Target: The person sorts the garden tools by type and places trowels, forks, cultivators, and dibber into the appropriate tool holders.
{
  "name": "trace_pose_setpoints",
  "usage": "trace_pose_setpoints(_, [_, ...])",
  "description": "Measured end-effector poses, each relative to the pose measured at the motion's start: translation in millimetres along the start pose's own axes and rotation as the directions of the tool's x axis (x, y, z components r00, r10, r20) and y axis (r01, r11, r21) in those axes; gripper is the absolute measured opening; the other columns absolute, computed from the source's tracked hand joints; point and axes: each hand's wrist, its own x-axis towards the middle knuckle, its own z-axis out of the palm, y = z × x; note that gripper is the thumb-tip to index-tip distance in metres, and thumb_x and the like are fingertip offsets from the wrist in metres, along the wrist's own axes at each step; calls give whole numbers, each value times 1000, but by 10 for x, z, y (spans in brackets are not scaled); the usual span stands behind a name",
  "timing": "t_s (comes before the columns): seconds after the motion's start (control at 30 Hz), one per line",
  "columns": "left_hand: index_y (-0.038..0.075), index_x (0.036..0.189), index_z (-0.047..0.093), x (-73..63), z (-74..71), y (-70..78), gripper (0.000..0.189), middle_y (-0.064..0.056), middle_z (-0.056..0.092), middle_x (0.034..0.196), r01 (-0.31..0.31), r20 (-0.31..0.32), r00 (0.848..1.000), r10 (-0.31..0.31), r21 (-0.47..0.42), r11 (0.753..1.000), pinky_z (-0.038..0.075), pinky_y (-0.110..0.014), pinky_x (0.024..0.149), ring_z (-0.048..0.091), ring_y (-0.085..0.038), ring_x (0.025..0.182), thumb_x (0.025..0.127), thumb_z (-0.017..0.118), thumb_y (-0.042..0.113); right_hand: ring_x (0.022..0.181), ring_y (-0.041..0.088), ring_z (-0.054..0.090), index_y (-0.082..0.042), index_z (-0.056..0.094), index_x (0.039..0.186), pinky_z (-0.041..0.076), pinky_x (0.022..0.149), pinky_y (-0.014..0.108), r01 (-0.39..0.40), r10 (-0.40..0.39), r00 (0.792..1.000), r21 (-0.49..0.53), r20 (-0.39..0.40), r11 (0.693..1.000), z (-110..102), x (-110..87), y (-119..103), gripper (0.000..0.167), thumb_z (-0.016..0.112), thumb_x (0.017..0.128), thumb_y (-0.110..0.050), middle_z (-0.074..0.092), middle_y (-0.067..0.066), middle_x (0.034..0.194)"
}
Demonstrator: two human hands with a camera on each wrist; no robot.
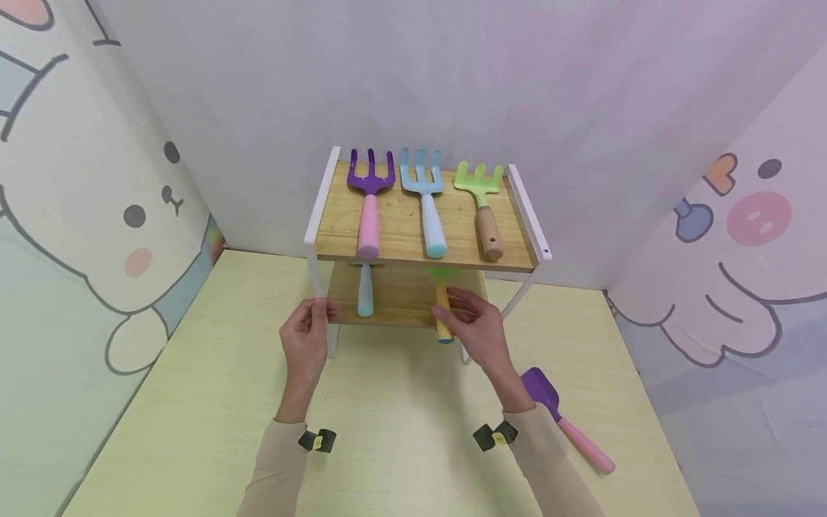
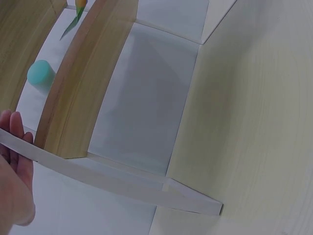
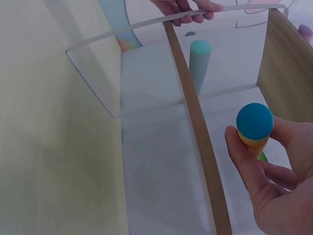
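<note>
My right hand (image 1: pixel 477 327) holds the yellow handle of a small garden tool (image 1: pixel 444 332) between thumb and fingers, at the lower shelf (image 1: pixel 403 298). Its green head lies under the upper shelf, partly hidden, so its shape is unclear. In the right wrist view the handle's blue end cap (image 3: pixel 255 121) faces the camera. My left hand (image 1: pixel 306 339) grips the white left post (image 2: pixel 105 177) of the two-tier rack. Right of that hand, a garden tool with a pale blue handle (image 1: pixel 365 293) lies on the lower shelf, its head mostly hidden.
On the upper shelf (image 1: pixel 395 224) lie a purple fork with pink handle (image 1: pixel 370 205), a light blue fork (image 1: pixel 428 205) and a green fork with wooden handle (image 1: pixel 484 215). A purple shovel with pink handle (image 1: pixel 584 445) lies on the table (image 1: pixel 400 445), right of my right forearm.
</note>
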Motion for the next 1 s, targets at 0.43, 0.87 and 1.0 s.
trace_pose_setpoints(0.43, [-18, 91, 64, -4, -10, -13, 26, -20, 68, 84, 13, -18, 1000, -13, -2, 1000, 59, -19, 73, 68, -14, 76, 106, 53, 1, 112, 31, 70, -1, 69, 128, 61, 92, 39, 26, -26, 1000, -112, -5, 993, 147, 229, 7, 44, 81, 92, -22, 71, 17, 123])
trace_pose_setpoints(0.87, [-20, 91, 64, 8, -4, 2, 22, -29, 65, 84, 9, -19, 1000, -9, -2, 1000, 59, -18, 71, 68, -12, 75, 104, 52, -6, 110, 28, 71, -5, 70, 128, 60, 92, 40, 2, 11, 998, -208, 61, 978, 204, 365, -70, 44, 79, 93, -31, 72, 13, 123])
trace_pose_setpoints(1.0, [-19, 91, 64, 8, 4, 11, 22, -31, 64, 84, 9, -20, 1000, -9, 10, 1000, 59, -18, 72, 69, -12, 74, 104, 52, -7, 112, 29, 70, -4, 69, 130, 60, 94, 41, -22, 45, 995, -235, 91, 972, 200, 395, -121, 47, 79, 93, -30, 70, 14, 127])
